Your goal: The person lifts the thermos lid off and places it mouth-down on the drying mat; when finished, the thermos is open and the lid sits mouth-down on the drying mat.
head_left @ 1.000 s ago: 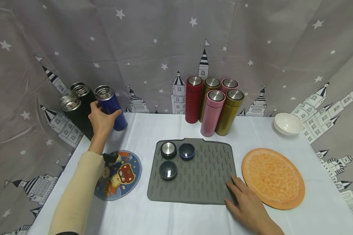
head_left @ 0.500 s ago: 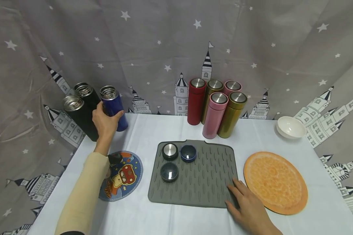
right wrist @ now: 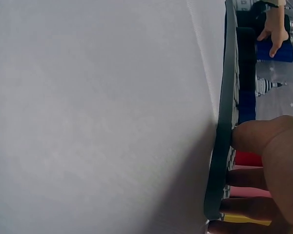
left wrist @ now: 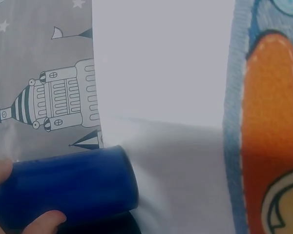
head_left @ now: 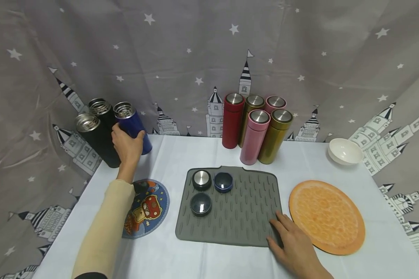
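Note:
At the back left of the table, in the head view, my left hand (head_left: 127, 145) grips a blue lidless thermos bottle (head_left: 134, 126) around its side. Its steel mouth is uncovered. The left wrist view shows the bottle's lower body (left wrist: 73, 185) between the thumb and a finger. Close beside it stand two dark lidless bottles, a front one (head_left: 99, 141) and a rear one (head_left: 104, 112). My right hand (head_left: 295, 242) rests with extended fingers on the right edge of a grey drying mat (head_left: 244, 209). On that mat lie a steel-topped black lid (head_left: 201, 180), a blue lid (head_left: 223, 182) and a dark lid (head_left: 200, 204).
Several capped bottles, including a red one (head_left: 233, 120), a pink one (head_left: 255, 135) and a gold one (head_left: 275, 135), stand at the back centre. A cartoon mat (head_left: 150, 209) lies left, an orange round mat (head_left: 326, 217) right. A white bowl (head_left: 345, 151) sits at the back right.
Since half a second ago, the blue bottle's top has shifted left towards the dark bottles, and my left hand has moved slightly right around it. The right hand stays at the mat's edge.

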`<action>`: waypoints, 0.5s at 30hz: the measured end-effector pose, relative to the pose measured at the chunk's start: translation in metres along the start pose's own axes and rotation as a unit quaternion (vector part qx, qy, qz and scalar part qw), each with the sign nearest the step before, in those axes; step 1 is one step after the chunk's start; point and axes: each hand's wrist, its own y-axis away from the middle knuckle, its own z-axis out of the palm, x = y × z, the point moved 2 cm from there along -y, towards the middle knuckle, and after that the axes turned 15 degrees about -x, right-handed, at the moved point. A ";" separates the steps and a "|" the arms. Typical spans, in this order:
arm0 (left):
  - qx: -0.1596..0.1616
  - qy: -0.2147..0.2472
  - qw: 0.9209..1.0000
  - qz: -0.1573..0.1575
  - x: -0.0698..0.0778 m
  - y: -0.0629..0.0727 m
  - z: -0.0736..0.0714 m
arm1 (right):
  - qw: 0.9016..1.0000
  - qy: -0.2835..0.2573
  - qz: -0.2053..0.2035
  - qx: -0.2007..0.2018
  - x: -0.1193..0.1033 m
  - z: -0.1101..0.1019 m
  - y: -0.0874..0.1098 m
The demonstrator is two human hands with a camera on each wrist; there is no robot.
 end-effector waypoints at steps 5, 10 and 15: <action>0.014 0.007 1.000 0.002 -0.002 0.000 0.003 | 1.000 -0.002 -0.012 0.017 0.000 0.001 0.001; 0.003 0.018 1.000 0.009 -0.010 0.010 0.008 | 1.000 -0.001 -0.017 0.024 0.002 0.000 0.001; -0.019 0.014 1.000 0.004 -0.017 0.034 0.016 | 0.999 -0.004 -0.020 0.025 0.003 0.001 0.002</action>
